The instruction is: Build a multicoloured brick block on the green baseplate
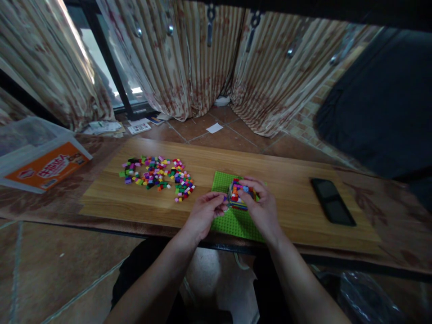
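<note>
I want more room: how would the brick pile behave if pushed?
The pile would likely scatter, since its bricks lie loose. Each is probably light, being far smaller than the left hand. Boxy shapes suggest sliding more than rolling.

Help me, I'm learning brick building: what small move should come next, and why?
Perhaps press the small purple brick onto the block structure: the left hand seems to pinch it right beside the structure, while the right hand holds that structure on the green baseplate.
</note>
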### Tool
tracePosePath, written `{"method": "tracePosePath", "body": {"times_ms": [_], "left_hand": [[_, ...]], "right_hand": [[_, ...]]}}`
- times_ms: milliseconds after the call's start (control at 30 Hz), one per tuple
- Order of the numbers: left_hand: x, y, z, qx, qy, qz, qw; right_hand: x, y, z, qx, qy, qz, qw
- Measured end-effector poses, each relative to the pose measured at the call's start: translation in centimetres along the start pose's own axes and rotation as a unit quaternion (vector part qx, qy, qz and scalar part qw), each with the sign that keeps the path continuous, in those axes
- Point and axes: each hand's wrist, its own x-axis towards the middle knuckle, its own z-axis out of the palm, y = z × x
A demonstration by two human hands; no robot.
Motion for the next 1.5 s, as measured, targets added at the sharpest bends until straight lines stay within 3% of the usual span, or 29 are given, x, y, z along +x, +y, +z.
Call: {"method": "tracePosePath", "body": {"times_ms": [433, 800, 900, 1067, 1300, 1500], "left_hand": [[-0.3, 0.1, 0.1, -0.002, -0.005, -0.001, 1.0], [-0.3, 0.2, -0.1, 0.009, -0.013, 0.015, 1.0], [-0.5, 0.4, 0.0, 0.006, -0.021, 0.02, 1.0], [-1.0, 0.9, 0.3, -0.005, -0.054, 0.041, 0.998], [-1.3, 1.1, 0.7, -0.005, -0.112, 0.081, 0.99], [-1.4, 1.1, 0.7, 0.001, -0.117, 0.101, 0.988]], "right_hand": [[0.0, 0.3, 0.7, 0.048, 0.024, 0.022, 0.998], [0.1, 0.5, 0.1, 0.058, -0.009, 0.008, 0.998], [0.1, 0.5, -0.1, 0.075, 0.013, 0.002, 0.997], [-0.7, -1.1, -0.7, -0.005, 0.081, -0.109, 0.991], [-1.9, -2.9, -0.5, -0.065, -0.042, -0.213, 0.974], [-1.8, -2.9, -0.5, -0.052, -0.044, -0.222, 0.973]]}}
